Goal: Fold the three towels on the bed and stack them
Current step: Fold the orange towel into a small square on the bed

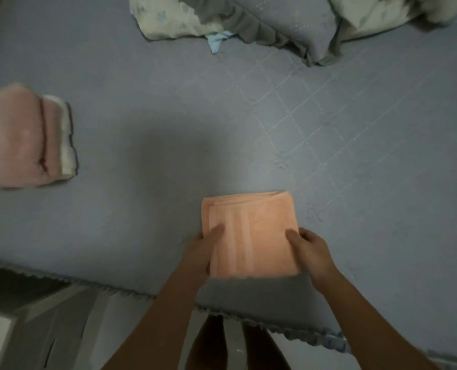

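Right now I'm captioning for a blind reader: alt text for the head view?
Both hands, left and right, grip a folded orange towel over a grey-blue bed. A folded pink towel lies far left; pillows beyond.

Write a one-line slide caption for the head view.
Both hands, left and right, grip a folded orange towel on the bed; a folded pink towel stack waits left.
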Motion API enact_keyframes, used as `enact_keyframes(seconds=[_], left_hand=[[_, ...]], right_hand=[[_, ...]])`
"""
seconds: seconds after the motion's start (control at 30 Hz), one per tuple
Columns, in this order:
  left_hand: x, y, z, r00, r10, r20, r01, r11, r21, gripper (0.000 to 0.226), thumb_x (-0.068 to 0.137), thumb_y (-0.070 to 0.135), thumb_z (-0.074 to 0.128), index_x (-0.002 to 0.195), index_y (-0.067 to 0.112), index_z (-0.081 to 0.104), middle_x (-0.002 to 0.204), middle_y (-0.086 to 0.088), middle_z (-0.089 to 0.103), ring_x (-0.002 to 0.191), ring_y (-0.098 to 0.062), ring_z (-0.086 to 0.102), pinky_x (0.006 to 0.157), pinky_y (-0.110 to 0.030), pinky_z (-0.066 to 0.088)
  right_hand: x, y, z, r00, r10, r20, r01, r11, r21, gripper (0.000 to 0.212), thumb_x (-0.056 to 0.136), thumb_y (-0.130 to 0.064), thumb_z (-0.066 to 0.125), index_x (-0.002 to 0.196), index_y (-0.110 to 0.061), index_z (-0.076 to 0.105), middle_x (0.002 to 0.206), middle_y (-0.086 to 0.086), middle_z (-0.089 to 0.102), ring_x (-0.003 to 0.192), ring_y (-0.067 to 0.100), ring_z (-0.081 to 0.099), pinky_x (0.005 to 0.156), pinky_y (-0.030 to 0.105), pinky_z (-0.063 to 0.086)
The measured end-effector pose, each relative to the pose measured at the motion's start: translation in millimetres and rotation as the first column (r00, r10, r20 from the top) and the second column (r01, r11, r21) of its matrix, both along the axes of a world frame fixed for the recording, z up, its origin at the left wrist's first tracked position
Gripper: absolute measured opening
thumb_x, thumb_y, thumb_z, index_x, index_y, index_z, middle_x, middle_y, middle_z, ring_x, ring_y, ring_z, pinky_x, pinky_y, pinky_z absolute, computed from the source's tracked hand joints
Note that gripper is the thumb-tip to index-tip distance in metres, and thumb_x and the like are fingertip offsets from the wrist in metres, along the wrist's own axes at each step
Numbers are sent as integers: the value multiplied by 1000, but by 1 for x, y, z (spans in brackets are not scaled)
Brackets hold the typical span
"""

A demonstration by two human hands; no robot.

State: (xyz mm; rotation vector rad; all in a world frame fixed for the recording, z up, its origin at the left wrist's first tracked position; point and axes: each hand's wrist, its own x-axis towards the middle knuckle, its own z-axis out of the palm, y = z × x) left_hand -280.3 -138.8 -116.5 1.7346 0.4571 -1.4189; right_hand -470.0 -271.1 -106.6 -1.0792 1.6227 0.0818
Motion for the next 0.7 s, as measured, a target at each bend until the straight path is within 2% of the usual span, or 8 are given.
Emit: enact_keyframes(seconds=[0.07,0.17,0.23,0.33,0.47,0.53,0.6,0.7], left_hand=[[2,15,18,998,-40,-55,39,999,-9,40,85,39,71,114,12,70,105,-8,77,95,-24,74,70,-35,60],[22,35,53,994,-90,65,91,996,-16,46,88,43,65,126,17,63,116,-5,72,102,-22,70,81,-37,59],[49,45,81,981,-120,153,124,992,-20,49,90,46,61,132,19,58,122,-2,68,107,-21,66,94,-44,54],[116,63,123,927,-168,336,159,986,57,53,88,55,53,133,28,53,121,5,64,108,-17,61,100,-43,48],[235,96,172,822,-57,566,70,998,-2,22,93,47,54,109,34,61,110,8,67,106,-18,62,84,-31,50],[299,112,193,734,-4,679,13,1000,-8,27,94,47,54,114,31,62,112,13,65,106,-15,61,80,-24,43],[364,128,202,678,31,735,-1,999,-41,32,91,52,54,116,33,62,110,18,65,101,-8,61,77,-21,42],[445,142,177,689,44,724,36,995,-94,30,92,45,57,108,22,66,100,-1,69,89,-12,61,78,-28,48]], right_hand=[[-5,8,19,997,-42,66,34,993,112,22,90,-33,64,106,-18,69,98,4,73,91,24,68,77,38,55],[12,17,58,991,-6,135,-15,988,156,23,91,-34,64,102,-14,69,94,4,74,86,22,70,61,31,53],[43,21,83,983,19,183,-49,986,158,23,92,-33,62,98,-11,69,96,9,75,88,26,70,68,37,55],[121,30,116,965,68,253,-102,988,120,21,94,-28,59,95,-9,69,98,12,75,92,29,70,83,45,54],[260,53,149,910,165,380,-186,982,18,23,93,-18,58,97,3,64,95,15,71,86,28,64,79,41,50],[330,67,161,867,203,456,-202,978,-51,23,91,-18,60,95,5,63,85,12,65,77,21,59,69,36,45],[395,81,167,832,217,510,-192,976,-103,22,86,-25,63,92,-5,65,78,3,64,69,12,58,62,29,46],[472,105,148,872,217,439,-174,975,-136,29,78,-39,60,89,-13,64,81,3,68,71,11,62,67,35,52]])
